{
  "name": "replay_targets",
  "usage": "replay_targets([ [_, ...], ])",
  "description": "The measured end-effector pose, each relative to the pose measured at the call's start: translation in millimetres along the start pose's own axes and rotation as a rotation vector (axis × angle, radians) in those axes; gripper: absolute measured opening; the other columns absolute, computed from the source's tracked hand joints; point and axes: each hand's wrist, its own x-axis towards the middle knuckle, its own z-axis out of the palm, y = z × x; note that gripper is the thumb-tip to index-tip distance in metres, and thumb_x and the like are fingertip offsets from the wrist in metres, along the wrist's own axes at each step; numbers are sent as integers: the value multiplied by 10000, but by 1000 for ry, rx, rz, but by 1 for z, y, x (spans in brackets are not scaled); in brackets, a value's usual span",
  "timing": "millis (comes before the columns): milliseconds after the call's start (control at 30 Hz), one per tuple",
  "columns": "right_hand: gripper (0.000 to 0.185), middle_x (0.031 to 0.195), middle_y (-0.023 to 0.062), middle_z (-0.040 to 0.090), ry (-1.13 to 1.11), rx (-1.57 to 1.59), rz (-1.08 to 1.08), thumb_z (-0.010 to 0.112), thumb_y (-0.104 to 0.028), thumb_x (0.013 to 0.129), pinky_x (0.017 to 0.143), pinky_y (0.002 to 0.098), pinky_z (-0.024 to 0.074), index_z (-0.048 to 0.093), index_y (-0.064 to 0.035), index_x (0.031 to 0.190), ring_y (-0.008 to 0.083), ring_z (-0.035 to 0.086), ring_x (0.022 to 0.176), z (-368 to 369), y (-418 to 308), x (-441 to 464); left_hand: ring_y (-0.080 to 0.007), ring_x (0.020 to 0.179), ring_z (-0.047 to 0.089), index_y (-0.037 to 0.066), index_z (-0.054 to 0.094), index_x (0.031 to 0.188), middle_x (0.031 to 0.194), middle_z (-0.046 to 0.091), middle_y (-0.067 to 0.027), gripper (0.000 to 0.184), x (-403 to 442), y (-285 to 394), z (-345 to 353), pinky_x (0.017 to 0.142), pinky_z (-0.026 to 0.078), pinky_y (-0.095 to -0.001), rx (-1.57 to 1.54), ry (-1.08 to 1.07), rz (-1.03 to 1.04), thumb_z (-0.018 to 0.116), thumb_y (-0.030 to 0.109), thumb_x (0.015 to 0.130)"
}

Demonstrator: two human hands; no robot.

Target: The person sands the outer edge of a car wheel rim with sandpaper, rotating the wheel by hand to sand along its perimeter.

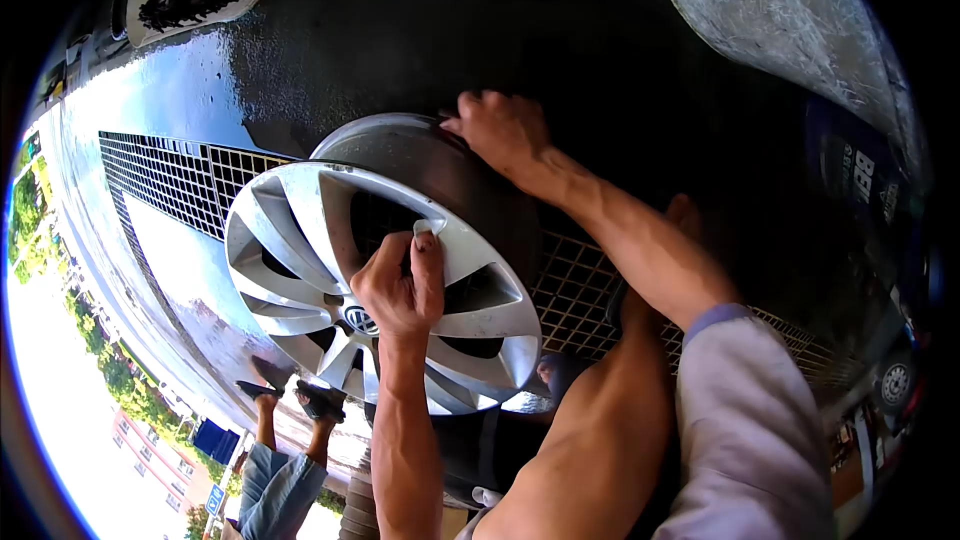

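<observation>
A silver alloy wheel rim (465, 325) with a VW badge stands tilted, without a tyre, its spoked face towards the left. My left hand (400, 285) is closed in front of the spokes. Between its thumb and finger is a small thin whitish piece (428, 227), touching or very near a spoke; its kind is unclear. My right hand (500, 135) has its fingers bent over the back edge of the rim's barrel, gripping it. The rim hides part of those fingertips.
A metal floor grate (170, 175) runs beneath the rim over wet, dark ground. My bare knee (590, 440) is beside the rim. Another person's legs (285, 470) are at the lower left. A scuffed grey rounded object (790, 20) is at the upper right, with a dark blue printed item (850, 165) below it.
</observation>
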Motion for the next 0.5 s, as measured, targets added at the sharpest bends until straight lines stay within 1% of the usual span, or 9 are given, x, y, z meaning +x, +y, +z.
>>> replay_targets([
  [33, 346, 826, 174, 725, -31, -37, 63, 645, -381, 928, 636, 439, 603, 703, -39, 939, 351, 732, 767, 3, 3, -13, -183, 443, 466, -24, 622, 716, 537, 527, -125, 292, 0, -1, 1, 455, 373, -291, 5, -11, -10, 632, 167, 937],
  [67, 346, 826, 174, 725, -53, -19, 69, 645, -381, 928, 636, 439, 603, 703, -39, 939, 351, 732, 767, 10, 0, -21, -187, 441, 469, -22, 621, 714, 533, 524, -125, 292, -3, 0, 2, 455, 373, -292, 8, 0, -37, 629, 168, 936],
  [133, 401, 810, 200, 714, 48, 19, 101, 676, -431, 897, 592, 462, 592, 677, -34, 846, 370, 722, 715, 12, 3, -17, -199, 440, 466, -18, 611, 708, 532, 516, -127, 295, -1, 2, 3, 453, 372, -293, 31, 31, -24, 615, 167, 937],
  [167, 401, 810, 200, 714, 59, 16, 105, 676, -431, 897, 592, 462, 592, 677, -34, 846, 370, 722, 715, 15, 2, -1, -173, 444, 450, -15, 594, 698, 527, 495, -118, 300, -1, 1, 4, 448, 360, -289, 22, 40, -6, 609, 161, 940],
  [233, 420, 771, 190, 711, 125, 23, -78, 693, -454, 879, 552, 471, 581, 668, -39, 822, 352, 723, 689, 31, -17, 29, -142, 450, 430, -15, 576, 680, 519, 479, -98, 317, -1, 4, 3, 442, 345, -286, 13, 22, -32, 604, 158, 945],
  [267, 420, 771, 190, 711, 122, 24, -82, 693, -454, 879, 552, 471, 581, 668, -39, 822, 352, 723, 689, 33, -14, 29, -120, 457, 403, -15, 560, 666, 511, 463, -76, 334, -1, 5, 3, 439, 334, -284, -38, 15, -49, 604, 157, 949],
  [367, 423, 735, 184, 704, 145, 67, -51, 692, -453, 882, 556, 475, 580, 660, -38, 810, 355, 722, 684, 30, -6, 18, -129, 452, 446, -23, 589, 683, 519, 507, -85, 324, -2, 0, 0, 444, 356, -283, -14, -10, -38, 607, 161, 949],
  [433, 416, 725, 193, 697, 70, 68, 109, 680, -434, 897, 580, 475, 581, 661, -26, 822, 381, 715, 693, 17, 11, -17, -153, 463, 546, -32, 655, 742, 555, 586, -126, 288, -1, 4, 1, 458, 405, -284, 46, 21, -20, 613, 166, 947],
  [500, 405, 727, 196, 696, 97, 55, 121, 688, -419, 895, 575, 473, 579, 660, -22, 821, 382, 714, 689, 19, 10, -28, -142, 456, 511, -28, 632, 720, 538, 560, -109, 301, 0, 5, 3, 456, 396, -282, 9, 36, -21, 611, 167, 949],
])
